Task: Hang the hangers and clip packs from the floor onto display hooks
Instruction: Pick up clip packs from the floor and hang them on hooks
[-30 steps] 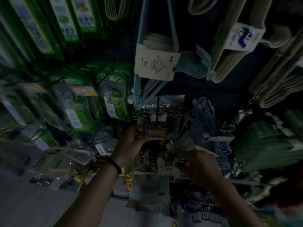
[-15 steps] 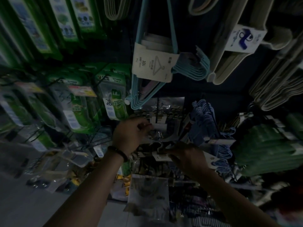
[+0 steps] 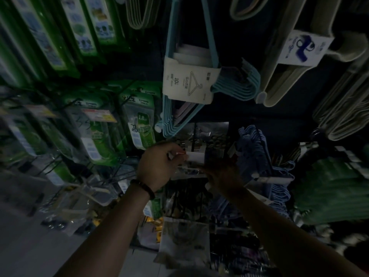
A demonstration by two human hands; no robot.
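Change: both hands have risen toward the hook (image 3: 196,134) since a second ago. The right hand (image 3: 221,174) has slid left and in under the pack (image 3: 196,156).
Meaning: probably the threading step; the pack is up at hook height, but it is too dark to tell whether its hole is on the rod.
Pack: held between the two hands, just below the packs already hanging on that hook, well clear of the floor (image 3: 30,246).
Left grip: the left hand (image 3: 159,166) pinches the pack's white top edge between thumb and fingertips.
Right grip: cannot tell; the hand is in shadow against the pack's lower side and its fingers do not show.
Still to do: seat the pack fully, then fetch more stock.
Card sleeve (image 3: 187,82): wraps a bundle of teal hangers (image 3: 237,86), hanging above the hands.
Clear bag (image 3: 185,236): hangs below the hands and holds what look like small clips; blurred.
Green packs (image 3: 139,120): rows on hooks to the left, contents unreadable.
Blue hangers (image 3: 253,152): bunched just right of the hands.
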